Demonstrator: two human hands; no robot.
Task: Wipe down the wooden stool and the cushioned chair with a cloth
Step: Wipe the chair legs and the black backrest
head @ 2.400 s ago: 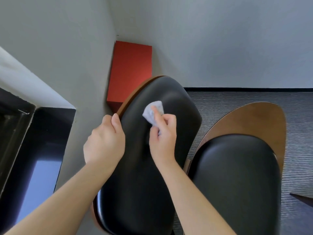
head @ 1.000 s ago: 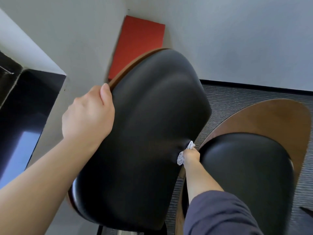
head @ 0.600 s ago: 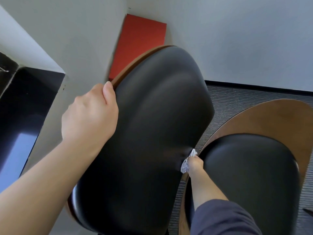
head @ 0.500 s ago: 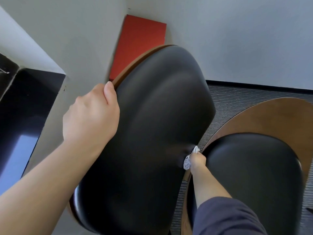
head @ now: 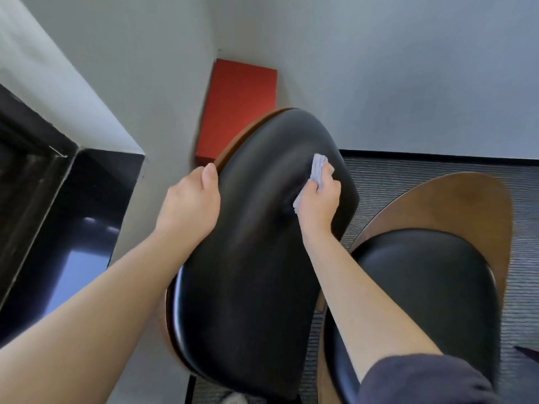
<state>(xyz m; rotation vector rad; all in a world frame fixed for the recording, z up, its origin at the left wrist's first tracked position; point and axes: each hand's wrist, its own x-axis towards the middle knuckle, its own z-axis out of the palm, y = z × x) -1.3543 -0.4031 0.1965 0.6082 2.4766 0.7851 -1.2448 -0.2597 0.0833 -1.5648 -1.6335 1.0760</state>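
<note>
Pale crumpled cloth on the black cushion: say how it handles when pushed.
Probably floppy: the pale crumpled cloth bunches in folds under the right hand. Likely light, as that hand alone grips it. It may slide easily over the glossy black cushion.

Soft, even daylight with a cool cast; moderately bright. Pale grey walls (head: 408,83) were flatly lit, with faint shade in the corner. Glossy black sill (head: 96,205) at left threw back a bluish-white patch of light. Black cushioned chair back (head: 248,272) carried a broad dull sheen, no hard glare; its middle looked smeared by motion blur. Crumpled white cloth (head: 319,167) was soft-edged, its weave lost. Wide-angle stretch at the edges: bare left forearm (head: 87,316) ballooned at lower left, and wall lines leaned. Dark sleeve (head: 423,380) at bottom right was out of focus.
</note>
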